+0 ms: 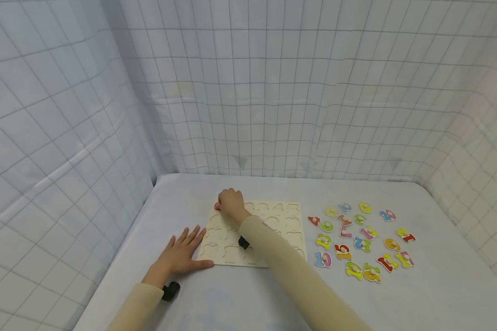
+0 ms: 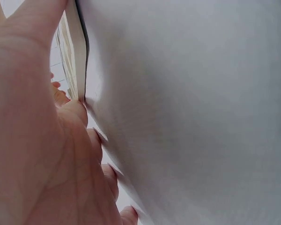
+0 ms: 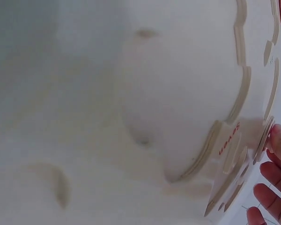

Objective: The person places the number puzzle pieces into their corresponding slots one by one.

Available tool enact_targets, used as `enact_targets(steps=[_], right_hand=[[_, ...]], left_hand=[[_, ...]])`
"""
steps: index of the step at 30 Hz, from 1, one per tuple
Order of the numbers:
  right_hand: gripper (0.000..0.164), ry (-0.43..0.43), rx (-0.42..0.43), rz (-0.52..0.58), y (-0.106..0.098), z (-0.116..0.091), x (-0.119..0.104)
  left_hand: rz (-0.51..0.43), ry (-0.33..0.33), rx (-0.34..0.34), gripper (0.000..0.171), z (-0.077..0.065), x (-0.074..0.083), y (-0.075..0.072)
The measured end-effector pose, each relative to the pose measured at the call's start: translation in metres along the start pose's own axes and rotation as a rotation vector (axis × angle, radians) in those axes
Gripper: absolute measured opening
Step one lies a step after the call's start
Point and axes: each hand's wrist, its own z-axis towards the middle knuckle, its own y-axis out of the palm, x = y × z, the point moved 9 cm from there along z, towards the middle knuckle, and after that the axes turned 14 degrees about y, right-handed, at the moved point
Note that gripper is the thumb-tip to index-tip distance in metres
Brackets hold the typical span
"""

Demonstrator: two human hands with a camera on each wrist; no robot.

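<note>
A pale wooden puzzle board (image 1: 215,239) with cut-out number recesses lies on the table. My left hand (image 1: 181,256) rests flat with spread fingers at its left side, thumb along the lower left corner; the left wrist view shows this hand (image 2: 33,131) against the board's edge (image 2: 77,61). At the board's upper left corner my right hand (image 1: 232,205) pinches a small red puzzle piece (image 1: 217,207), mostly hidden by the hand. In the right wrist view the thumb and finger of that hand (image 3: 278,159) meet at the thin piece (image 3: 263,143), near the printed word "seven".
Several colourful number pieces with knobs lie scattered to the right of the board, among them a red 15 (image 1: 343,251), a blue and pink 10 (image 1: 323,259) and a red 4 (image 1: 313,221). Gridded white cloth walls (image 1: 248,92) enclose the table's back and sides.
</note>
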Motion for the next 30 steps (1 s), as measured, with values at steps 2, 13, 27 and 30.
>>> enact_targets(steps=[2,13,27,30], right_hand=[[0.021,-0.004,0.001,-0.004,0.0,0.0,-0.001],[0.018,0.034,0.019,-0.028,0.0,0.001,0.008],[0.022,-0.012,0.017,0.003,0.005,-0.001,0.007],[0.026,-0.04,-0.004,0.016,0.001,-0.004,0.008]], left_hand=[[-0.011,0.011,0.01,0.103,0.0,0.002,0.0],[0.013,0.007,0.009,0.104,0.005,0.003,0.001],[0.013,0.028,0.019,0.103,0.003,0.002,0.001],[0.012,0.011,0.007,0.103,0.001,0.001,0.001]])
